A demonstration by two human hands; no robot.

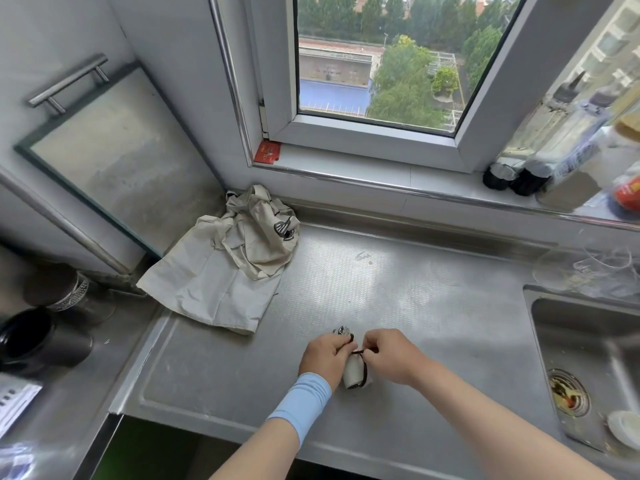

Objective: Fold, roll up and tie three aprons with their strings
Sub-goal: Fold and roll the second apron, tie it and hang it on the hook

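Note:
A rolled-up beige apron (354, 370) lies on the steel counter near its front edge, with a dark string wound around it. My left hand (325, 356) grips the roll's left side and pinches one string end. My right hand (389, 355) pinches the other part of the dark string (360, 351) just above the roll. The hands hide most of the roll. A loose heap of beige aprons (225, 268), with a dark logo patch, lies crumpled at the back left of the counter.
The steel counter (398, 289) stretches between the heap and a sink (588, 358) on the right, which holds a drain strainer and a small white dish. Bottles stand on the window sill (540, 168). A black pot (27, 341) sits at the left.

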